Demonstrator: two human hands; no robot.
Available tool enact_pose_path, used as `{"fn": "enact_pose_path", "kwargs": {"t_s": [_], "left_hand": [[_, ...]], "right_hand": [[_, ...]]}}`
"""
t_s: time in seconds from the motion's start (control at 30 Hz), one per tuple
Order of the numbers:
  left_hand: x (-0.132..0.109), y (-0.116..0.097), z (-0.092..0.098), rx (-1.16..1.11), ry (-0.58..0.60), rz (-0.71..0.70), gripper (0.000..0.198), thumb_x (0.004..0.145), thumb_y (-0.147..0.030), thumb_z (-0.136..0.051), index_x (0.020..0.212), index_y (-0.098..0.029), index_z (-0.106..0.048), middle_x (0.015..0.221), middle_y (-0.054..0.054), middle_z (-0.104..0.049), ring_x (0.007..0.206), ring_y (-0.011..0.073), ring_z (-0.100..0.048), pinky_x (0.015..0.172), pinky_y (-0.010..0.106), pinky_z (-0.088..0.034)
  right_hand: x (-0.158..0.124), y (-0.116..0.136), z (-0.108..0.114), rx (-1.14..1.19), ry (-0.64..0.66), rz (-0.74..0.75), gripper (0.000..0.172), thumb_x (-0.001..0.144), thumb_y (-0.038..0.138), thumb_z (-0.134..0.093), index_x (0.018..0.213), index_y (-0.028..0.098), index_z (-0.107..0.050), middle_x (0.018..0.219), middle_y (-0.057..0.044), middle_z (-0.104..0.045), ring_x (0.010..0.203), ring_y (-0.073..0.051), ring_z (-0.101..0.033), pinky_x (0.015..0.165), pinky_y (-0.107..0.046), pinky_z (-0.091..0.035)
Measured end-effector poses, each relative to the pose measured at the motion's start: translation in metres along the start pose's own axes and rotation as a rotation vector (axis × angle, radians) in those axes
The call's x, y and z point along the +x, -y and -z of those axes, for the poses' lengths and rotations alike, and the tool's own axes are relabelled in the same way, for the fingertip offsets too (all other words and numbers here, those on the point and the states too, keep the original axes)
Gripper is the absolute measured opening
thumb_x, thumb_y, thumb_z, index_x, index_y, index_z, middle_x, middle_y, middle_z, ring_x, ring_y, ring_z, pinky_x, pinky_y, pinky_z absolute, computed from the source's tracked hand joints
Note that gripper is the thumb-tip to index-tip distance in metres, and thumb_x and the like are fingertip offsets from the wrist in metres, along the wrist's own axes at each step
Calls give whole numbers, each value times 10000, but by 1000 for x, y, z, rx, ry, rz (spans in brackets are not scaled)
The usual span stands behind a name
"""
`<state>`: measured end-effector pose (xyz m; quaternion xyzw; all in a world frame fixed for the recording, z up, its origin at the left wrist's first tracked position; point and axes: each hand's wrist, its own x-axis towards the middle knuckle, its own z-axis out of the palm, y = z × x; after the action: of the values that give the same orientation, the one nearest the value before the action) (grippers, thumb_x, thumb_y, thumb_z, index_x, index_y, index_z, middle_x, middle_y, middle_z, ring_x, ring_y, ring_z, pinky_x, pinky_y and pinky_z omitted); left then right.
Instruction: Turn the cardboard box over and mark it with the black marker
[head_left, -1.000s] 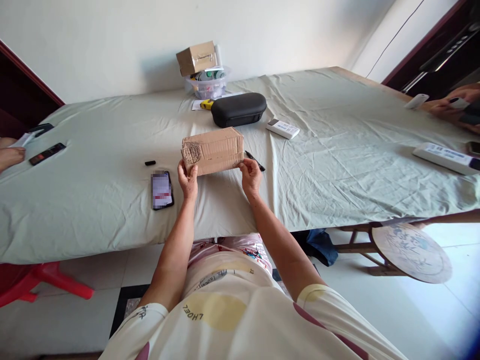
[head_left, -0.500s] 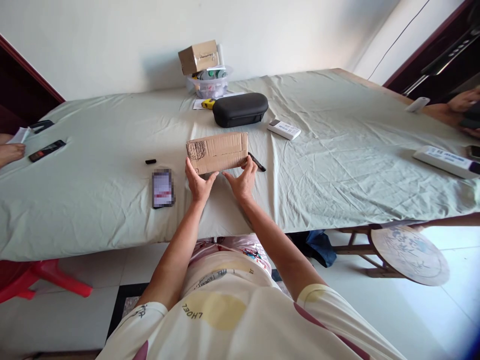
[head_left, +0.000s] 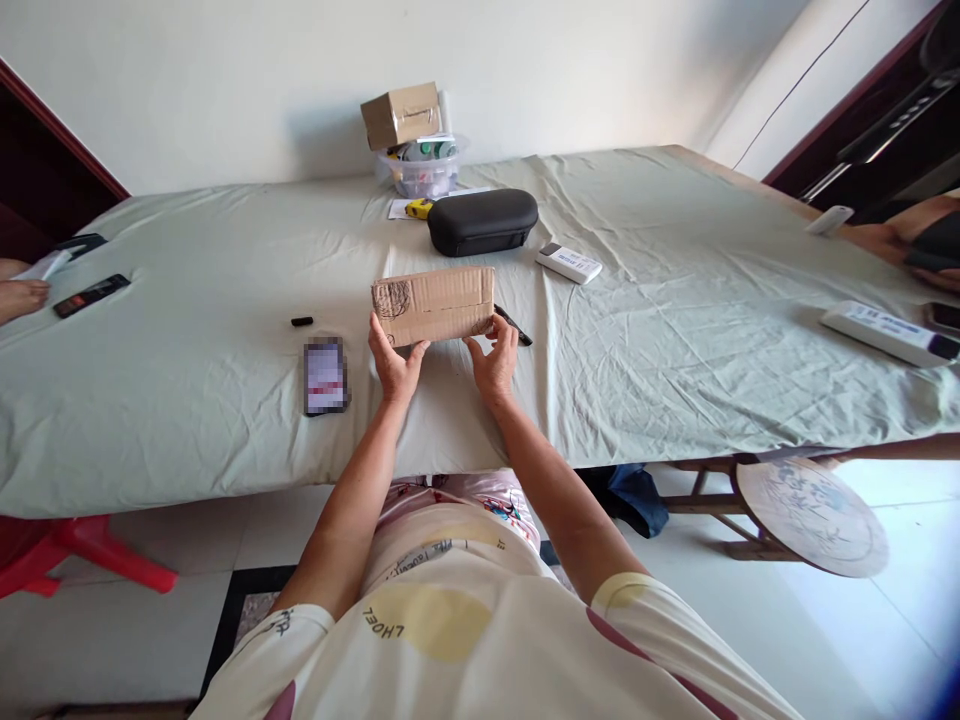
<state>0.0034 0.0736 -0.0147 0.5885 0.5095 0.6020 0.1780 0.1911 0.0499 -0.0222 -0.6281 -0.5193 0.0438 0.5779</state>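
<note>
A brown cardboard box (head_left: 439, 308) with black scribbles on its left part is held between my two hands in front of me. My left hand (head_left: 397, 368) grips its lower left corner, fingers along the side and thumb at the bottom edge. At the lower right corner my right hand (head_left: 495, 362) holds it the same way. Just right of the box lies a black marker (head_left: 513, 326), partly hidden behind the box and my fingers. Its black cap (head_left: 301, 321) rests apart on the left. A phone (head_left: 325, 376) with a blurred screen lies left of my left hand.
Beyond the box sit a black hard case (head_left: 484, 221), a yellow tape measure (head_left: 418, 208) and a white device (head_left: 569, 263). Against the wall, a plastic basket (head_left: 426, 178) carries another carton (head_left: 400, 115). Other people's hands show at both table ends. A round stool (head_left: 810, 515) stands lower right.
My right thumb has shifted slightly right along the bottom edge of the box. The box stays nearly in place. At the far right, the other person's hands have moved.
</note>
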Motion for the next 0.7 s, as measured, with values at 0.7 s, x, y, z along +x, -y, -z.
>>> {"fn": "enact_pose_path", "kwargs": {"t_s": [0.7], "left_hand": [[9, 12, 11, -193, -185, 89, 647, 1018, -705, -501, 1396, -191, -607, 1260, 143, -741, 1187, 245, -728, 1065, 367, -554]], "right_hand": [[8, 2, 15, 124, -158, 113, 300, 1053, 423, -508, 1186, 248, -712, 1041, -66, -716, 917, -193, -677, 895, -394, -573]]}}
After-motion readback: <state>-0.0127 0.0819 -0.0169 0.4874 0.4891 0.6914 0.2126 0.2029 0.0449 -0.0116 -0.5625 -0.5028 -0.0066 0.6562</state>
